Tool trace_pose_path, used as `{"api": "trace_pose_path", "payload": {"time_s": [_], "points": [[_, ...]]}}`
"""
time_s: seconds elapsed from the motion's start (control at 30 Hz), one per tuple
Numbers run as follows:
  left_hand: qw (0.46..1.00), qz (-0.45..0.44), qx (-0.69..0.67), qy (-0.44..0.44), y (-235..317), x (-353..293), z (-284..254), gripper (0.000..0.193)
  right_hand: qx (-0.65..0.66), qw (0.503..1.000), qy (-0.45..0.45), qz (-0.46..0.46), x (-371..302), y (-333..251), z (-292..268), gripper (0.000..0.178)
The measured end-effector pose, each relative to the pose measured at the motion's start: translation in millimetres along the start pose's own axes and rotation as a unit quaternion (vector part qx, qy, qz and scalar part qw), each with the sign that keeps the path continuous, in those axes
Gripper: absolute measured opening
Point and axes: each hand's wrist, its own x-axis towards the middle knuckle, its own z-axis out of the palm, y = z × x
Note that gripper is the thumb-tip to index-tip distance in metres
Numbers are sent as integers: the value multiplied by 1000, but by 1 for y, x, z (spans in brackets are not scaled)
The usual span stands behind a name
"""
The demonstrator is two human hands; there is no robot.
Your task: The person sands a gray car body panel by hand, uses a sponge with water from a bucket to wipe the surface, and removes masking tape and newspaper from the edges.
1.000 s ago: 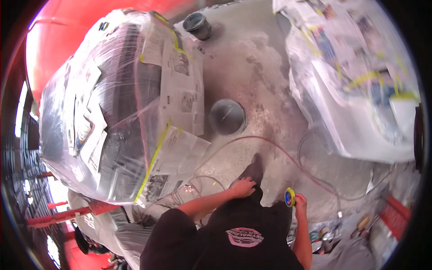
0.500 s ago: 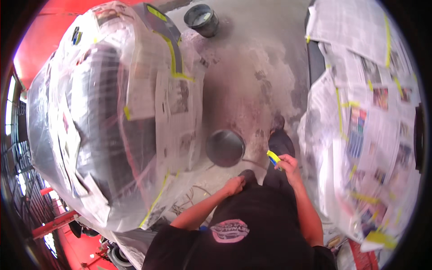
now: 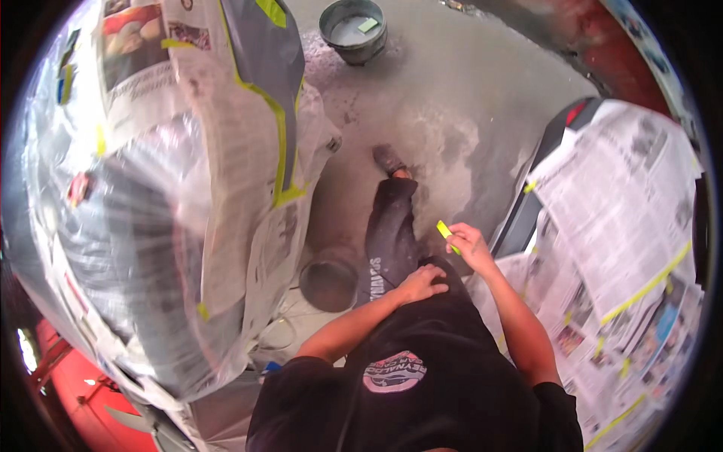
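My right hand (image 3: 470,247) grips a roll of yellow masking tape (image 3: 447,236), held edge-on in front of my thigh. My left hand (image 3: 423,285) lies at or just over my dark trousers, fingers stretched out and nothing seen in them. To the left stands a car body wrapped in clear plastic film (image 3: 143,226) and newspaper sheets (image 3: 241,181). On it, a bare grey panel (image 3: 263,56) is edged with yellow tape (image 3: 283,151). At my right, more newspaper (image 3: 617,203), fixed with yellow tape, covers another car part with a red lamp.
A dark bucket (image 3: 355,54) holding whitish liquid and a pale green block stands ahead on the dusty concrete floor (image 3: 444,98). Another dark round container (image 3: 328,286) sits by the left car's side, close to my leg. Cords or hoses (image 3: 279,331) lie near it.
I have stepped forward between the two covered parts, one leg now stretched ahead. My left hand's fingers have gone from curled to stretched out. The tape roll stays in my right hand.
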Motion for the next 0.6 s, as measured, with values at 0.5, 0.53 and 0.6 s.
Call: {"api": "trace_pose_path", "payload": {"time_s": [0.5, 0.53, 0.6], "points": [[805, 3, -591, -52, 143, 314, -307, 12, -270, 937, -222, 16, 388, -335, -53, 28], [785, 17, -618, -31, 144, 329, -319, 12, -273, 928, -251, 33, 408, -347, -59, 26], [741, 56, -669, 22, 143, 373, -343, 13, -286, 903, -314, 64, 465, -366, -75, 24]]}}
